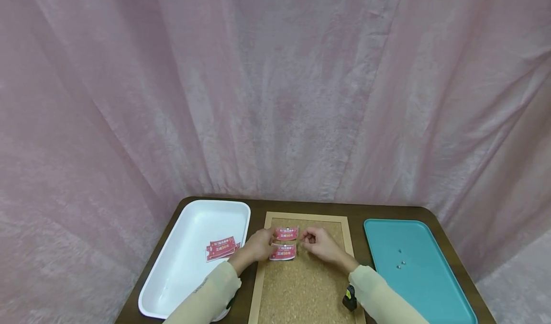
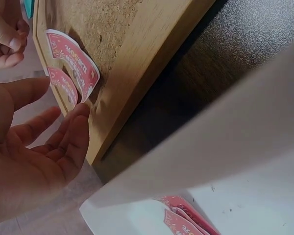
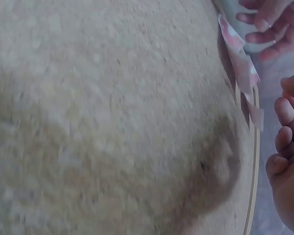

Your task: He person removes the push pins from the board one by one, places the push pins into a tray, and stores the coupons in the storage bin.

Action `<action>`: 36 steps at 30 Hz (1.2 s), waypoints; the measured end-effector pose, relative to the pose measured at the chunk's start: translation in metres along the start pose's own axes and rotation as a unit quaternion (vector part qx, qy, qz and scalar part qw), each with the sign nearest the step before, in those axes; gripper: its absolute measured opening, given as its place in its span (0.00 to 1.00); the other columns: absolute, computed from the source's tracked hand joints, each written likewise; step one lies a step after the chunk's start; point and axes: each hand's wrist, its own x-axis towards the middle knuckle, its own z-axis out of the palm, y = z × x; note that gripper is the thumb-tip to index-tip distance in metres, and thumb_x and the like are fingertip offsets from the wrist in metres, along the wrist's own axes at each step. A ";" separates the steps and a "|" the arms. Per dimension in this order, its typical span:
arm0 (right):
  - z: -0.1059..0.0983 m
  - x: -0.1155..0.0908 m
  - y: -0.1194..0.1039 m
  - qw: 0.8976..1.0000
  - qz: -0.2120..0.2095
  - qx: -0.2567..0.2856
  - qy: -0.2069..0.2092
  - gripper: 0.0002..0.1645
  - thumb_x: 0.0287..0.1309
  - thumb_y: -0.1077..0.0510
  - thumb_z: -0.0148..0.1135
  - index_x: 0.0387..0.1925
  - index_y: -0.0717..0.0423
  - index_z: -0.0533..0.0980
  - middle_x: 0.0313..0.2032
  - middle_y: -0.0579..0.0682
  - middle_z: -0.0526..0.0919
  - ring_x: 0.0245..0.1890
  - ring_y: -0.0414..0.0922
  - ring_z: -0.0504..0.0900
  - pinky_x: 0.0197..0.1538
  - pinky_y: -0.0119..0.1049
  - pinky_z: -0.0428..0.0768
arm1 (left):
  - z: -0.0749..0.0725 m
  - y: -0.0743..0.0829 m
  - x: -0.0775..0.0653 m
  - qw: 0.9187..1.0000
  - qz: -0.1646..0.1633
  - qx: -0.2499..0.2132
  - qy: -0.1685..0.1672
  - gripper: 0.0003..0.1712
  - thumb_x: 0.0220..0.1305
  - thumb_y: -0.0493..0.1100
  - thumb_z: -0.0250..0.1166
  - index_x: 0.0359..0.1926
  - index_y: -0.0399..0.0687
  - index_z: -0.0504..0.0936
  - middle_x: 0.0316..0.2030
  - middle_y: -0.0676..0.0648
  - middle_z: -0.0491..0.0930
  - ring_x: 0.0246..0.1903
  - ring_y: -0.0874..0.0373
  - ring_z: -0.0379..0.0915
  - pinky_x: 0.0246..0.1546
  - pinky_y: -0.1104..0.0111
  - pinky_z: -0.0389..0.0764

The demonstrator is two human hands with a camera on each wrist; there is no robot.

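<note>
Two small red coupons lie one above the other at the top of the cork board; the lower coupon (image 1: 282, 252) and the upper coupon (image 1: 286, 233) have curling edges. Each bears a small shiny spot near its upper edge. By their left ends is my left hand (image 1: 259, 244), fingers apart and slightly bent, fingertips right at the coupon edges in the left wrist view. To the right of the coupons hovers my right hand (image 1: 320, 244), its fingers loosely curled, with thumb and index tips close together and nothing visible between them.
A white tray (image 1: 189, 247) on the left holds several more red coupons (image 1: 222, 246). On the right is a teal tray (image 1: 419, 262) with a few tiny shiny pieces (image 1: 399, 265). The wood-framed cork board (image 1: 305, 285) lies between them on a dark table (image 1: 357, 210). A pink curtain hangs behind.
</note>
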 end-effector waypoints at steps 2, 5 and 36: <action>0.005 0.002 -0.001 1.000 0.004 -0.004 -0.004 0.06 0.62 0.70 0.66 0.41 0.68 0.82 0.30 0.46 0.79 0.28 0.35 0.73 0.31 0.25 0.70 | 0.001 0.000 0.000 1.000 -0.002 0.003 -0.002 0.18 0.65 0.35 0.71 0.54 0.35 0.80 0.39 0.41 0.82 0.36 0.54 0.75 0.40 0.58 0.79; 0.012 0.004 -0.002 1.000 0.011 0.002 -0.011 0.06 0.61 0.71 0.66 0.40 0.68 0.82 0.29 0.47 0.79 0.27 0.34 0.72 0.29 0.25 0.70 | 0.000 0.003 -0.001 1.000 -0.005 0.005 -0.006 0.19 0.65 0.35 0.71 0.55 0.35 0.80 0.42 0.39 0.84 0.39 0.52 0.78 0.43 0.55 0.82; 0.044 0.034 -0.003 0.989 -0.032 -0.144 0.012 0.04 0.57 0.66 0.71 0.32 0.55 0.83 0.29 0.43 0.81 0.33 0.39 0.77 0.38 0.32 0.74 | 0.015 -0.005 0.010 0.999 -0.034 0.034 0.012 0.09 0.53 0.31 0.68 0.27 0.47 0.77 0.23 0.50 0.76 0.24 0.56 0.70 0.24 0.63 0.70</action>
